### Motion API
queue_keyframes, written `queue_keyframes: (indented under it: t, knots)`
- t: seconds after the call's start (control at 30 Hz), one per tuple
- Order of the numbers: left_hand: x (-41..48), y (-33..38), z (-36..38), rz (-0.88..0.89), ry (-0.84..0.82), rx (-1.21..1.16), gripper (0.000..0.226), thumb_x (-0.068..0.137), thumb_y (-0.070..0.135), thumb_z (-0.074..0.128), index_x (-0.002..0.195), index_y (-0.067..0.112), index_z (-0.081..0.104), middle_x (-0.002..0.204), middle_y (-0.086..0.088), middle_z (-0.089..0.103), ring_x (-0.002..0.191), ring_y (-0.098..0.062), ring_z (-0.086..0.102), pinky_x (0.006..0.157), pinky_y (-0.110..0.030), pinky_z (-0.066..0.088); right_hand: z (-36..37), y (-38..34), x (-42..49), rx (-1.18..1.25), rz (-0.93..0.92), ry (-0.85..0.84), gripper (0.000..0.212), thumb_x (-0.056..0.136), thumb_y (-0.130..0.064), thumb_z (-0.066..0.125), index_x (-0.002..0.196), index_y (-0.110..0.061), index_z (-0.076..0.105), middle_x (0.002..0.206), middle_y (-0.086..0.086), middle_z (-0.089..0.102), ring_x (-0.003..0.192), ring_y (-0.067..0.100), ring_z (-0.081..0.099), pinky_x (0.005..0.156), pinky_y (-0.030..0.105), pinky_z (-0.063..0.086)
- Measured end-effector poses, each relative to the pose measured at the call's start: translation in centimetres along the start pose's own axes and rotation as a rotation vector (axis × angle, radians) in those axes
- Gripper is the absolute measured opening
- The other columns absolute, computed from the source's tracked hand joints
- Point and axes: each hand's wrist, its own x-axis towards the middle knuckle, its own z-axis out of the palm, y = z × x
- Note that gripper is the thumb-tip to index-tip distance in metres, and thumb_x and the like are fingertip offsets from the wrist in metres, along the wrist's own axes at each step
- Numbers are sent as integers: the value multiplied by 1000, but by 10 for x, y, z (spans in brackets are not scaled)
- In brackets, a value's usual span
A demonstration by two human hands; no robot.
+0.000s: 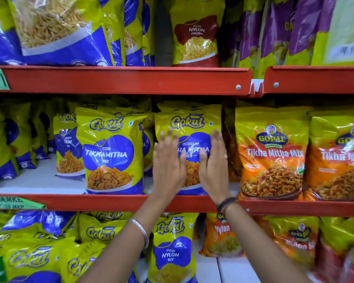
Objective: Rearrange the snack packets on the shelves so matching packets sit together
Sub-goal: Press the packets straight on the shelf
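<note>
At frame centre, the left hand (168,162) and right hand (214,162), fingers spread flat, press a yellow-blue packet (189,124) upright on the middle shelf (114,202).

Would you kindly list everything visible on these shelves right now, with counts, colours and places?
Gokul Tikha Mitha Mix packets: two fronts showing, yellow and blue, middle shelf centre; more stand behind.
Gopal Tikha Mitha Mix packets: two fronts, yellow and orange, middle shelf right.
Tikhi sev packet: one readable, yellow and blue, middle shelf left, set back.
Nylon Chevda packet: one, yellow and red, top shelf centre.
Purple packets: several, top shelf right.
Gokul Nylon Sev packet: one front, yellow and blue, bottom shelf centre.
Shelf rails: red.
Left hand: open, flat against the centre Gokul packet, silver bangle on wrist.
Right hand: open, at the same packet's right side, dark band on wrist.
</note>
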Motion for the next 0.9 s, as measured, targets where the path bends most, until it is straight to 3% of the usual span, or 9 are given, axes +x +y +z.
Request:
queue_keyframes:
  t: [0.07,0.17,0.33,0.47,0.57,0.7,0.9]
  knots:
    - [-21,-6,12,126,-89,143,54,97,31,31,148,17,23,157,0,15,148,-14,2,119,-41,11,8,12,-18,-95,-112,-113,55,99,-31,29,150,-12,19,161,0,13,150,12,7,122,26,5]
    - [-30,-18,21,124,-176,235,56,96,36,27,149,21,18,158,2,14,148,-8,-6,118,-44,12,13,29,-22,-245,-108,-217,62,99,-47,13,151,-15,12,161,-5,4,150,10,-2,122,32,5]
    - [-28,-16,18,90,-218,303,58,95,37,24,150,21,13,158,1,12,148,-16,5,118,-47,12,8,31,-17,-258,-112,-306,68,95,-54,5,152,-18,11,162,-6,2,149,7,-6,122,34,6]
    - [-37,12,18,-9,-178,232,62,94,36,27,150,22,5,160,2,3,148,-15,-9,118,-41,-6,-29,38,-29,-172,-92,-213,58,100,-42,17,152,-17,13,162,-4,6,150,7,-2,123,32,5]
    - [-41,58,27,60,-171,144,64,93,37,29,150,23,2,159,1,2,147,-12,-12,118,-35,-8,-72,60,-36,-215,-123,-73,53,101,-32,23,150,-12,22,160,6,18,150,14,8,123,35,7]
    - [-39,124,58,185,-222,24,62,95,36,31,150,20,7,159,1,1,148,-13,-8,120,-36,-4,-124,105,-30,-355,-77,8,54,101,-34,22,150,-13,18,160,4,15,150,16,6,123,39,8]
    - [-45,160,113,174,-333,111,60,96,39,29,151,22,10,160,5,5,148,-14,0,119,-42,7,-156,155,-23,-516,-27,-115,57,100,-39,22,152,-16,15,162,0,8,150,8,-6,121,36,5]
